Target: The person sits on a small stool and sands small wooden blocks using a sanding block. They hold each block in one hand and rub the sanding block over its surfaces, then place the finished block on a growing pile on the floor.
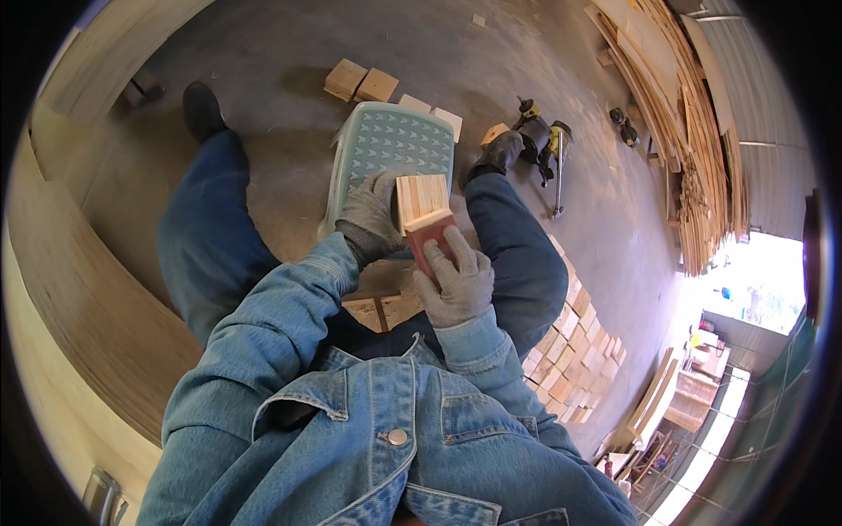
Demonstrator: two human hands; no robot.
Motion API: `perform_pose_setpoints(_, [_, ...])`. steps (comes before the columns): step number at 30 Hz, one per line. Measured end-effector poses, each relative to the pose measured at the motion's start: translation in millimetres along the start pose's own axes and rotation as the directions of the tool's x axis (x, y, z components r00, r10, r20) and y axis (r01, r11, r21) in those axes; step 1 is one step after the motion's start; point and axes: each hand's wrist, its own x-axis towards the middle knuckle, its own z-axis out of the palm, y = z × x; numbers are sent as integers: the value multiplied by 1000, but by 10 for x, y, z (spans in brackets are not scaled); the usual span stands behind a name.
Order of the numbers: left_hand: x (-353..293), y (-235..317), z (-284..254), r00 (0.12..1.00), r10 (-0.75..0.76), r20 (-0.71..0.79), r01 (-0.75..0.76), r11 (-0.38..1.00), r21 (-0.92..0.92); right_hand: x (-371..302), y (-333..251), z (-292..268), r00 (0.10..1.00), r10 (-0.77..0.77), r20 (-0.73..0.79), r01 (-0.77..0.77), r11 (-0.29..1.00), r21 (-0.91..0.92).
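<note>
In front of my body, my left hand (372, 217) wears a grey glove and grips a pale wooden block (422, 193) by its left side. A reddish-brown sanding block (428, 234) is pressed against the near end of the wood. My right hand (460, 282), also gloved, has its fingers and thumb closed around that sanding block. Just beyond both hands, between my legs, stands a pale green plastic stool (392, 131) with a raised pattern on top. The left fingertips are partly hidden behind the wooden block.
Several wooden blocks (377, 86) lie on the floor behind the stool. Yellow-and-black power tools (559, 140) lie by my right foot. Many blocks (574, 342) are laid out right of my right leg. Planks (680, 131) are piled far right; a large wooden panel (96, 298) curves along the left.
</note>
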Motion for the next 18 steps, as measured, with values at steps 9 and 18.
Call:
perform_pose_setpoints(9, [39, -123, 82, 996, 33, -81, -42, 993, -113, 1248, 101, 81, 978, 203, 48, -199, 977, -76])
perform_pose_setpoints(18, [-3, -51, 45, 985, 111, -134, -111, 994, 9, -8, 134, 25, 999, 13, -31, -13, 1000, 6])
